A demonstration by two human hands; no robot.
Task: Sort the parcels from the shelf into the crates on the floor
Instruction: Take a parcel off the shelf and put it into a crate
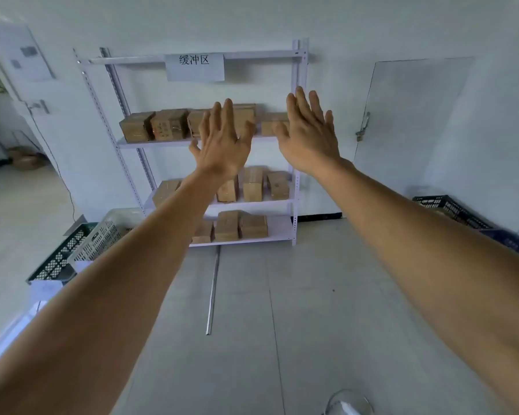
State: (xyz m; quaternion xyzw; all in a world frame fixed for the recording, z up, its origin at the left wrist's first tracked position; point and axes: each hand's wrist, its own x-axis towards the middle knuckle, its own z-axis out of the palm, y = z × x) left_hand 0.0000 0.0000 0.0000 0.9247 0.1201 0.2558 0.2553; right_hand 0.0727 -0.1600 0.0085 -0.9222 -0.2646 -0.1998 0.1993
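A white metal shelf [295, 163] stands against the far wall with several brown cardboard parcels [153, 125] on three levels. Both my arms stretch forward toward it. My left hand [222, 142] is raised with fingers spread, in front of the parcels on the upper loaded level, holding nothing. My right hand [307, 134] is raised beside it, fingers straight and empty, in front of a parcel [270, 122] at that level's right end. A white crate [102, 238] and a dark green crate [59, 259] sit on the floor at the left. A black crate [450, 208] sits at the right.
A paper sign [194, 66] hangs on the shelf's top bar. A metal rod [213, 292] lies on the tiled floor in front of the shelf. A door with a latch [363, 127] is at the right. More boxes [24, 160] lie at the far left.
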